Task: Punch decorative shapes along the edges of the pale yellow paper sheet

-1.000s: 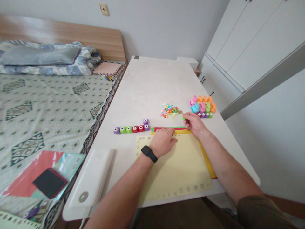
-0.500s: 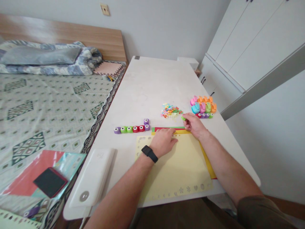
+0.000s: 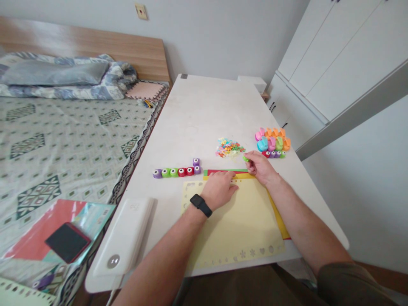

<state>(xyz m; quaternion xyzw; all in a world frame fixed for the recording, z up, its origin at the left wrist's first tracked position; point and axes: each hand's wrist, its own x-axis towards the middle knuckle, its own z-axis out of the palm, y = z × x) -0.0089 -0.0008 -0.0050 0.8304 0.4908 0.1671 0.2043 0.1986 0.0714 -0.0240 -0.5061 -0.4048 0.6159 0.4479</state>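
Note:
My right hand [image 3: 259,165] pinches a small green paper punch [image 3: 245,158] above the far edge of the paper stack. Flat on a pale yellow sheet [image 3: 242,216], my left hand [image 3: 219,187] rests with thumb and fingers apart. Shapes such as flowers and a heart are cut out along the sheet's near edge, and smaller holes run along its far edge. Beneath it, yellow paper [image 3: 279,221] and strips of red and green paper stick out. Just beyond my right hand lies a pile of colourful paper cut-outs [image 3: 228,148].
Small punches [image 3: 174,172] stand in a row at the left, and larger lever punches [image 3: 270,142] are grouped at the right. A white device [image 3: 123,242] with a cable lies on the table's left edge. On the bed beside it are a dark tablet [image 3: 67,242] and coloured paper.
Both hands stay in nearly the same place, the right one still holding the green punch. The whole view has shifted very slightly.

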